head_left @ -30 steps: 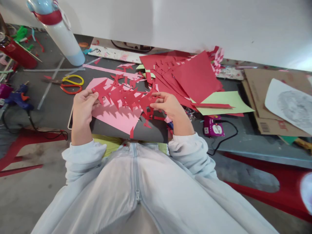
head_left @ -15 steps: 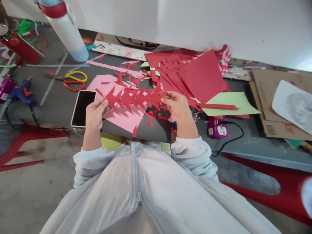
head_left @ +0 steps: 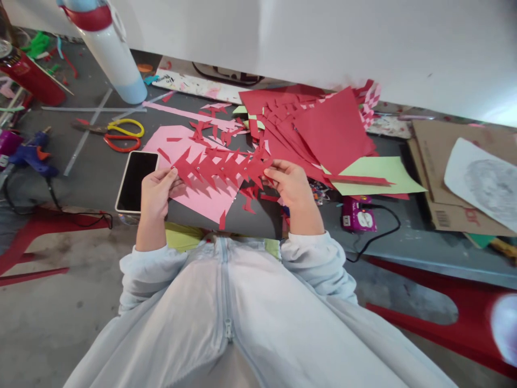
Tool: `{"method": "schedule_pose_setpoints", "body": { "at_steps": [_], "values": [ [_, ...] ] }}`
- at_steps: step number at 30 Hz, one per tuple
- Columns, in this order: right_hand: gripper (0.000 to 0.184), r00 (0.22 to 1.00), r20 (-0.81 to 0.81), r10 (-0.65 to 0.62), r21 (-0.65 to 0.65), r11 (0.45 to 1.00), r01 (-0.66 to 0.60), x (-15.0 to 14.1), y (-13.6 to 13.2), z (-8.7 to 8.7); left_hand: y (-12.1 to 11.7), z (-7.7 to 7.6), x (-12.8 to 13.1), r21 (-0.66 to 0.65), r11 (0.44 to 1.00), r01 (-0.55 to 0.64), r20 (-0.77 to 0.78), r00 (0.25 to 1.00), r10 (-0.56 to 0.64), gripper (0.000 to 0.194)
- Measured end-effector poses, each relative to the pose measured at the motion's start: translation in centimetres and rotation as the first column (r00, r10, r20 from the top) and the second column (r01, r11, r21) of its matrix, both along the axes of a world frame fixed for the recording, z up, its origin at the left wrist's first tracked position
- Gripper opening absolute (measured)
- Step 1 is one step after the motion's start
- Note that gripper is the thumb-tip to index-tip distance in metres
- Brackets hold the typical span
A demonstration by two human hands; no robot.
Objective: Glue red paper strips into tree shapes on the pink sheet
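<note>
A red paper garland (head_left: 216, 170), made of pointed pieces joined by small round fasteners, stretches between my hands. My left hand (head_left: 156, 189) pinches its left end between thumb and fingers. At the other end, my right hand (head_left: 288, 182) is closed on the paper, thumb and fingertips together. Beneath the garland lies a pink paper sheet (head_left: 205, 203) with red offcuts around it. A phone (head_left: 137, 180) with a dark screen rests beside my left hand. Just beyond my right hand is a stack of red paper (head_left: 327, 129).
Scissors (head_left: 121, 129) and a blue glue gun (head_left: 34, 153) lie on the left, near a tall bottle (head_left: 111, 54) and a red can (head_left: 34, 75). At right are green paper (head_left: 388, 175), a purple box with a cable (head_left: 357, 214) and cardboard (head_left: 428, 161).
Both hands still hold the garland's ends. My right hand has lowered slightly and the garland lies a little straighter. The whole view has shifted slightly.
</note>
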State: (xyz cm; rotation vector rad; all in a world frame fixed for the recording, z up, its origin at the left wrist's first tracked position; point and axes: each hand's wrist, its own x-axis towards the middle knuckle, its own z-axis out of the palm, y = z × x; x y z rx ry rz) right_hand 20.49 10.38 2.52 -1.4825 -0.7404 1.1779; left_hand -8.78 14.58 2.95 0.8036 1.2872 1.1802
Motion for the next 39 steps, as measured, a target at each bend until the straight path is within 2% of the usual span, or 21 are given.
{"method": "schedule_pose_setpoints", "body": {
  "at_steps": [6,12,21,32,39],
  "values": [
    [0.045,0.999,-0.034,0.005,-0.011,1.000,-0.005,0.2,0.0,-0.3,0.2,-0.2,0.1,0.005,1.000,-0.010,-0.007,1.000,0.010,0.028],
    [0.044,0.999,-0.053,0.009,0.014,1.000,-0.008,0.5,-0.1,-0.8,0.5,-0.4,0.0,-0.005,1.000,0.020,-0.001,1.000,-0.020,0.029],
    [0.050,0.993,-0.121,-0.007,0.061,0.998,0.014,0.8,0.0,-1.8,0.8,-0.6,0.0,-0.021,1.000,0.004,0.006,1.000,-0.004,0.032],
    [0.054,0.999,-0.049,0.011,0.066,0.998,-0.008,1.2,-0.2,-2.6,0.8,-1.1,-0.2,-0.019,1.000,-0.015,0.032,0.999,0.016,0.032],
    [0.053,0.996,-0.087,-0.011,0.053,0.998,0.016,1.0,-0.2,-2.6,0.6,-1.2,-0.5,-0.010,1.000,0.004,0.043,0.999,-0.004,0.030]
  ]
}}
